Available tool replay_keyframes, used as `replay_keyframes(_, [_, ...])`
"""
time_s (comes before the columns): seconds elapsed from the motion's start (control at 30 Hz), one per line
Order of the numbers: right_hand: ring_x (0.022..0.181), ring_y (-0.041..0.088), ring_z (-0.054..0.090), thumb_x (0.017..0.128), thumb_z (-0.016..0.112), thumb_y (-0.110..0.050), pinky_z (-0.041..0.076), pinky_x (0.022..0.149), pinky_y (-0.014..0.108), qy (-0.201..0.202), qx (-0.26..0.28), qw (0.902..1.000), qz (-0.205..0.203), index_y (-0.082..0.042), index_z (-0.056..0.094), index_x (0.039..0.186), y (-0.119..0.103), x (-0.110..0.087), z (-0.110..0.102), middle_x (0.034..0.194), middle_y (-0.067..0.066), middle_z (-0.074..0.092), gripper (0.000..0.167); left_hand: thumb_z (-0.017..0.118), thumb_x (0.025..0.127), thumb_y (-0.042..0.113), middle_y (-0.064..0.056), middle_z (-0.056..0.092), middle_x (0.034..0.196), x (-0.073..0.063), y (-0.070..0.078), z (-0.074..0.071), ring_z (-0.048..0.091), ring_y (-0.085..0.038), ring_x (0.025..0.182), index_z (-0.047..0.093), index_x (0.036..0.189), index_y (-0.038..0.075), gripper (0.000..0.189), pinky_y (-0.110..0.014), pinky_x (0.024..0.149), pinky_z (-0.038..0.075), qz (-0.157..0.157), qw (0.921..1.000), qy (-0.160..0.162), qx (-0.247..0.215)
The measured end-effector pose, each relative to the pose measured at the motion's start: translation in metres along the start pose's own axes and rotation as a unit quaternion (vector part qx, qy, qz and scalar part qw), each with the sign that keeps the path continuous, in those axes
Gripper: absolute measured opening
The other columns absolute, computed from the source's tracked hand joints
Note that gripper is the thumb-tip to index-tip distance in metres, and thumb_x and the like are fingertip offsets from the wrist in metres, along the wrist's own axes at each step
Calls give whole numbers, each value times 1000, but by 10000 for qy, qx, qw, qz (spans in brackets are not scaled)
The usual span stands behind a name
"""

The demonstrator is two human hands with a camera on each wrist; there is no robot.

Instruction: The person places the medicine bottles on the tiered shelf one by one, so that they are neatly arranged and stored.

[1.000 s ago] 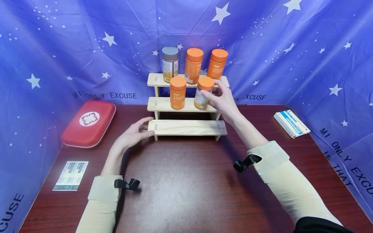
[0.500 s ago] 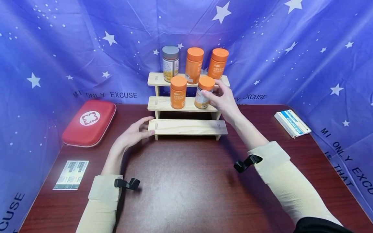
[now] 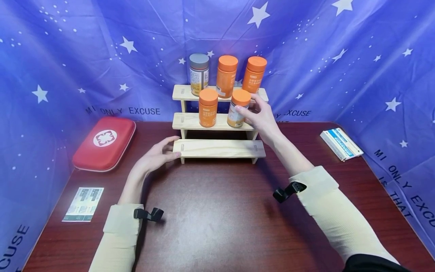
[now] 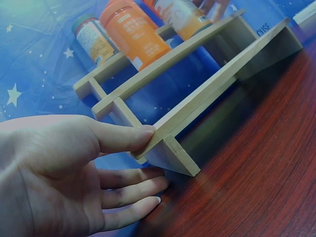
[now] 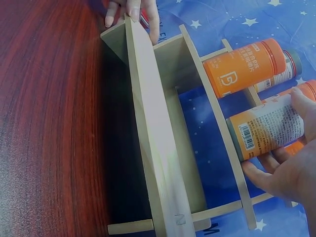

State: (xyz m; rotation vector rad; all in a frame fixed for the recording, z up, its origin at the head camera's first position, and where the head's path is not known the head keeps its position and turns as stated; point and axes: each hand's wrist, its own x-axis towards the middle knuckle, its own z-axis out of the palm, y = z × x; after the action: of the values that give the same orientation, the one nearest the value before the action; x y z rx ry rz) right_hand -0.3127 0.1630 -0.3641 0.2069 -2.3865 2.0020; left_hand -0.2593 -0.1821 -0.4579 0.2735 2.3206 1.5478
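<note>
A three-tier wooden display stand (image 3: 221, 148) stands on the dark red table. My left hand (image 3: 157, 154) grips the left end of its lowest tier; in the left wrist view the thumb lies on the board's edge and the other fingers are below. My right hand (image 3: 263, 118) holds an orange-capped supplement bottle (image 5: 269, 126) with a white label, thumb on one side and fingers on the other. That bottle is upright at the right of the middle tier. An all-orange bottle (image 3: 208, 109) stands left of it.
On the top tier are a grey-capped bottle (image 3: 199, 75) and two orange bottles (image 3: 225, 77). A red first-aid case (image 3: 103, 143) and a printed sheet (image 3: 83, 204) lie left; a white-and-blue box (image 3: 341, 143) lies right. A blue star curtain (image 3: 153, 75) hangs behind.
Almost nothing differs. Both hands keep their places on the stand and the bottle; the view has shifted very slightly.
</note>
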Motion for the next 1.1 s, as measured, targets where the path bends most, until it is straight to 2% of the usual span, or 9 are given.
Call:
replay_keyframes(0.33, [103,13,61,91,80,-26,55,89,32,-3,34,10000,5,-24,60,136,1,1,2,111,-3,66,49,65,101,13,-32,55,142,-2,0,0,60,-36,124,28,162,9,72,-44,104,54,-41,10000,34,-13])
replay_keyframes(0.57, [106,15,67,89,80,-16,55,91,24,-70,204,9997,-144,-17,55,142,8,1,3,119,3,66,58,63,101,11,-31,56,138,-6,-1,-3,62,-32,117,28,162,6,70,-35,95,56,46,9999,148,72])
replay_keyframes(0.63, [107,15,67,90,79,-15,56,90,23,-42,172,9997,-163,-16,54,144,11,-2,1,119,4,65,60,62,102,12,-31,56,137,-8,-2,-2,62,-34,116,28,162,6,69,-37,95,56,31,9997,181,129])
replay_keyframes(0.7, [105,13,67,90,79,-15,57,88,22,8,98,9998,-187,-16,54,145,12,-6,-3,119,5,65,60,62,102,14,-30,55,142,-9,-2,-2,60,-37,123,27,163,6,70,-42,102,53,37,9993,237,304])
replay_keyframes(0.83, [103,8,67,93,76,-18,57,87,19,24,-392,9981,-469,-10,58,141,15,-13,-16,124,16,67,53,63,102,18,-28,45,156,-9,4,-3,45,-41,144,25,163,6,73,-55,121,35,49,9963,412,746])
replay_keyframes(0.9, [103,6,67,95,75,-19,56,87,17,28,-761,9948,-675,-6,59,139,17,-17,-26,126,21,67,49,63,102,21,-27,43,158,-7,11,-5,41,-42,147,25,163,6,74,-57,124,30,52,9940,483,977])
replay_keyframes(1.0, [105,3,66,96,73,-21,53,89,14,38,-1278,9880,-867,-4,62,136,22,-25,-41,127,24,67,44,63,101,23,-27,45,157,-4,22,-11,46,-43,144,32,160,5,69,-58,121,34,27,9888,548,1388])
replay_keyframes(1.1, [106,3,66,97,73,-20,51,91,13,94,-1756,9798,-951,-6,65,133,28,-32,-56,125,22,69,40,62,102,24,-25,48,155,-3,30,-19,51,-43,139,39,157,3,63,-58,117,39,97,9787,697,1927])
